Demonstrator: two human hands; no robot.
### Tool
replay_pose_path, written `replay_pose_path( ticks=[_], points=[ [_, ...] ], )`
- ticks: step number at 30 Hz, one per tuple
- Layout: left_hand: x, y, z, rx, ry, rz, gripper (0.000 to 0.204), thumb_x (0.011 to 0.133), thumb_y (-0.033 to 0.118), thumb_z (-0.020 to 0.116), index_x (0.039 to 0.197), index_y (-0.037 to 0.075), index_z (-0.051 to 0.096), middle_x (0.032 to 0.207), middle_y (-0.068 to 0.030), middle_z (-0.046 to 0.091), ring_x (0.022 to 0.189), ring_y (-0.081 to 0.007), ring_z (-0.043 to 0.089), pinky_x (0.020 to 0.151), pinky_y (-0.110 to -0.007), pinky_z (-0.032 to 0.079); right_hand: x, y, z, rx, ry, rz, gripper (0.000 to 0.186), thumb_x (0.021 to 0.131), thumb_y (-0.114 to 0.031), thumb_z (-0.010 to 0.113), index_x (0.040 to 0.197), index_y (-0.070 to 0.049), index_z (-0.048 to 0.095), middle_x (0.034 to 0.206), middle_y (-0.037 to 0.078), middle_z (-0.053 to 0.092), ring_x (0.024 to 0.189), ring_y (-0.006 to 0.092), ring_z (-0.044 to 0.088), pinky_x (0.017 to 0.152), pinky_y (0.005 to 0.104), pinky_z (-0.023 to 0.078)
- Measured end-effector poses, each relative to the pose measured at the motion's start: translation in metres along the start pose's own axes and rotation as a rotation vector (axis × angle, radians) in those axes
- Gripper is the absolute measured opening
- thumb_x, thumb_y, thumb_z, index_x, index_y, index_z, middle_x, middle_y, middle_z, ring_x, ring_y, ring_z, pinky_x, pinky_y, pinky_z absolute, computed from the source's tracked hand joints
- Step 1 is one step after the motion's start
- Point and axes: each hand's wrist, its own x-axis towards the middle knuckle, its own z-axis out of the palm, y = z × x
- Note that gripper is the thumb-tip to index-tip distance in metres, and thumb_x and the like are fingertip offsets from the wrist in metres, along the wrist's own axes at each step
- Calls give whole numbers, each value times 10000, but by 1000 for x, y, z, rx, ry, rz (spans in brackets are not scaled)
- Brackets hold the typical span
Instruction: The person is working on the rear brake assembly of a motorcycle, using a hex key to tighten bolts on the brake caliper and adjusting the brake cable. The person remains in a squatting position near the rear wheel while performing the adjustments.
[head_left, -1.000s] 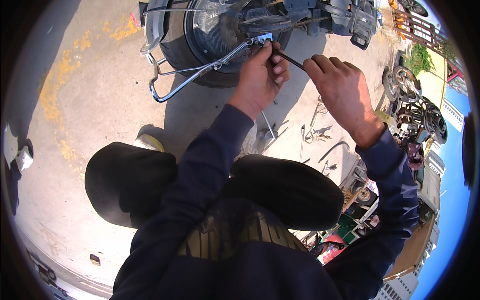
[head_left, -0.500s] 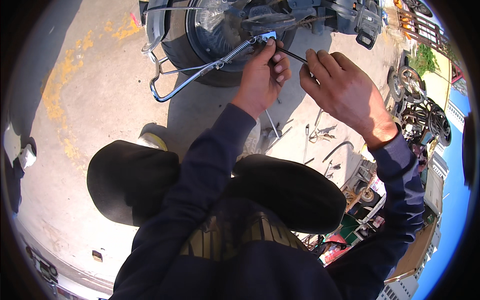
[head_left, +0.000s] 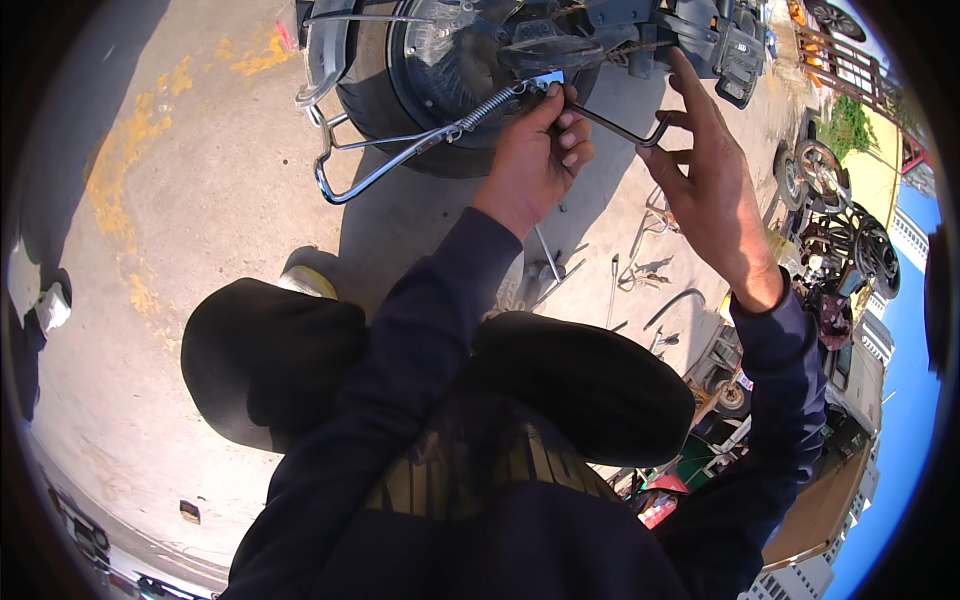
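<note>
My left hand (head_left: pixel 535 150) is closed in a pinch around the working end of a dark L-shaped wrench (head_left: pixel 608 126), against a metal bracket. The fastener there is hidden behind my thumb. My right hand (head_left: pixel 708 170) is at the wrench's bent end, with the thumb and a curled finger on the short arm and the index finger stretched upward. Left of the bracket runs a coil spring (head_left: pixel 487 108), joined to a chrome motorcycle stand (head_left: pixel 375 178). Behind them is the wheel with its black tyre (head_left: pixel 362 95).
Several tools lie on the concrete, among them a thin rod (head_left: pixel 614 285) and a curved black hose (head_left: pixel 675 305). Motorcycle parts and loose wheels (head_left: pixel 822 170) crowd the right side. My knees (head_left: pixel 585 385) are bent below my arms. Another person's shoe (head_left: pixel 57 307) shows at far left.
My right hand has shifted right and turned, its fingers opening partly so that the wrench's bent end shows. My left hand stays at the bracket. The whole view has shifted slightly.
</note>
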Motion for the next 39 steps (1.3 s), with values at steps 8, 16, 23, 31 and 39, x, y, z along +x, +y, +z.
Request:
replay_pose_path(
  ticks=[8, 16, 23, 31, 39],
  points=[
    [0, -6, 0, -2, 13, 11, 208, 1065, 253, 560, 1069, 45, 568, 806, 3, 461, 681, -114, 440, 545, -265, 361, 6, -12, 0, -4, -262, 92, 367, 1031, -218, 562, 1336, -13, 557, 1174, 148, 688, 946, 283, 712, 794, 317, 554],
    [0, -3, -6, 20, -10, 11, 200, 1066, 264, 552, 1086, 71, 600, 819, 26, 463, 697, -101, 426, 549, -243, 353, -2, -21, -5, 716, -349, 565, 478, 1023, -394, 561, 1211, 45, 589, 1026, 162, 726, 796, 230, 723, 691, 295, 540],
    [2, -4, -6, 3, -26, -15, 202, 1071, 257, 535, 1071, 65, 600, 814, 23, 463, 696, -103, 424, 556, -244, 353, -4, 3, 7, 34, -138, 114, 378, 974, -174, 629, 1314, -29, 549, 1215, 199, 646, 956, 239, 710, 765, 321, 565],
    [1, -6, -2, -37, 13, -1, 206, 1070, 247, 546, 1071, 44, 583, 805, 5, 465, 681, -118, 442, 548, -268, 365, 0, -5, 1, 548, -195, 357, 395, 998, -144, 585, 1337, 50, 530, 1277, 163, 641, 1004, 248, 706, 787, 322, 565],
    [1, -4, -7, 2, -6, -15, 209, 1068, 260, 548, 1097, 61, 600, 822, 17, 473, 700, -106, 436, 554, -252, 357, -12, -6, -6, 404, -30, 210, 397, 1013, -267, 580, 1299, 8, 564, 1284, 203, 645, 1026, 272, 695, 849, 351, 545]
  ],
)
